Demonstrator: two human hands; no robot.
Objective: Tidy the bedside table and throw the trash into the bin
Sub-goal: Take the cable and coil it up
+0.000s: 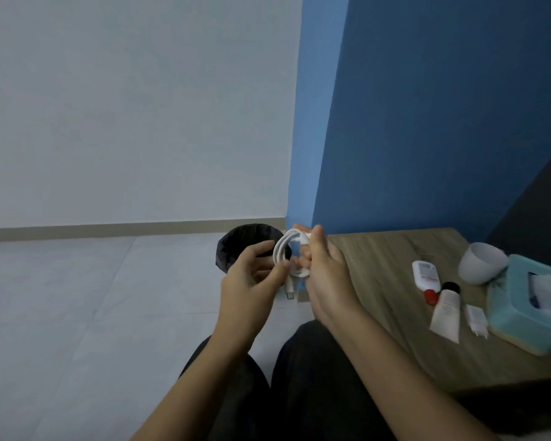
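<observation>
Head view, one frame.

- White cable (288,253): coiled into a loop, held up in the centre between both hands, in front of the bin; one plug end hangs below the coil.
- Right hand (326,275): fingers closed round the right side of the coil.
- Left hand (252,278): thumb and fingertips pinching the coil's lower left strand.
- Bin (236,246): black-lined, on the floor, far centre, left of the worktop.
- Worktop (379,265): wood grain, right side, against the blue wall.
- On the worktop, all at its right: white bottle with red cap (425,276), lying flat; white tube with black cap (446,310), just near of it; white charger plug (477,319), beside the tube; teal tissue box (528,307), near right edge; white cup (481,262), tilted, touching the box's far side.
- Dark-trousered knees (299,377): near centre, over the pale floor
</observation>
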